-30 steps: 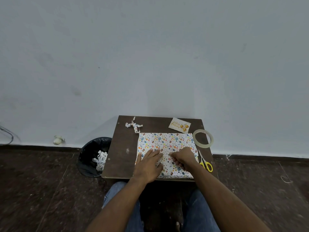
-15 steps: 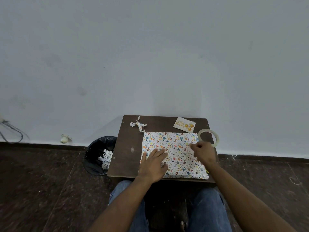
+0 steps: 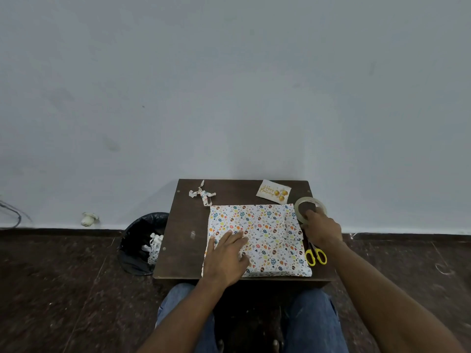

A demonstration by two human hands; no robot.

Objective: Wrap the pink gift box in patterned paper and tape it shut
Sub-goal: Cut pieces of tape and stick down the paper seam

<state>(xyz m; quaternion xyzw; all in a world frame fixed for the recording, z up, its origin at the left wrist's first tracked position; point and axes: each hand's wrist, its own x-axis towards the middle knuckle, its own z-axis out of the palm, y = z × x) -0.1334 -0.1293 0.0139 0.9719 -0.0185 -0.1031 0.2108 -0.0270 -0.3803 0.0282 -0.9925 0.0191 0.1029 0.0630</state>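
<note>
Pressing flat on the patterned paper (image 3: 257,238), the left hand (image 3: 226,258) lies palm down with fingers spread over the near-left part of the wrapped parcel, gripping nothing and apparently pinning the fold in place. The right hand (image 3: 321,231) is off the parcel to its right, fingertips on the near rim of the tape roll (image 3: 310,209); whether the fingers have closed on the roll cannot be told from this view.

The pink gift box itself is not visible. Judged from the raised, squared shape of the paper, it lies inside the wrap at the middle of the desk (image 3: 186,225), directly ahead of the person. The parcel's long axis runs left to right, near edge close to the front edge of the desk.

Finding: the tape roll lies just off the parcel's far-right corner, on the right hand's side, and overhangs the right edge of the desk. The right hand is the nearer one by a clear margin. Any pull should draw inward, toward the parcel.

Yellow-handled scissors (image 3: 316,254) lie just beside the parcel's right edge, under the right forearm, within easy reach for cutting.

Open room: bare desk to the left of the parcel and along the far strip, where a scrap of paper (image 3: 202,195) and a birthday card (image 3: 274,193) sit apart from the work. A bin (image 3: 135,240) stands on the floor at left.
</note>
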